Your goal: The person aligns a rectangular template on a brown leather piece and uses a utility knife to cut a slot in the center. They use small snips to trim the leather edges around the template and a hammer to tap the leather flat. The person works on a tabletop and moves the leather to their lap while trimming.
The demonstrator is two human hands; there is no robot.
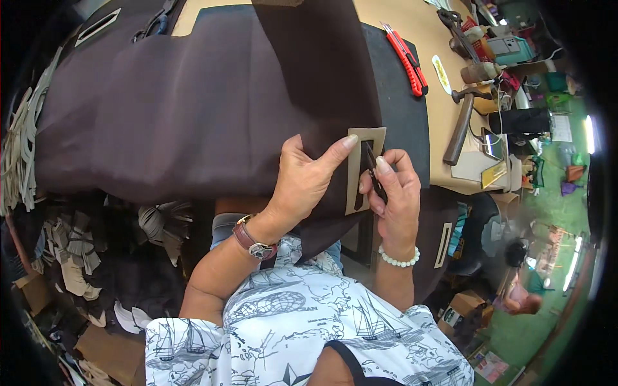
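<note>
Nearest to the camera is the person's white shirt [277, 321], which is printed with dark lines of maps and sailing ships. Beyond it, a big dark brown sheet [174, 116] covers much of the counter [441, 119] and falls over its near edge. On this sheet, at the near edge and to the right of the middle, is a beige rectangular frame [353, 174] with a narrow dark slot inside.

The left hand [302, 183], with a brown-strapped wristwatch [259, 249], has its thumb stretched out and pressed on the left upper corner of the frame; its other fingers are mostly hidden, so I cannot tell how they hold. The right hand [400, 199], with a bracelet of pale beads [399, 259], has its fingers closed around a slim dark pointed tool [371, 159], whose tip is at the slot. The exact kind of the tool I cannot tell.

Right of the frame, a dark mat [402, 132] lies on the counter, carrying a red utility knife [404, 59]. Toward the counter's right edge lies a hammer [461, 128]. A second beige frame [443, 246] is on the hanging part of the sheet, to the right of the right wrist.
</note>
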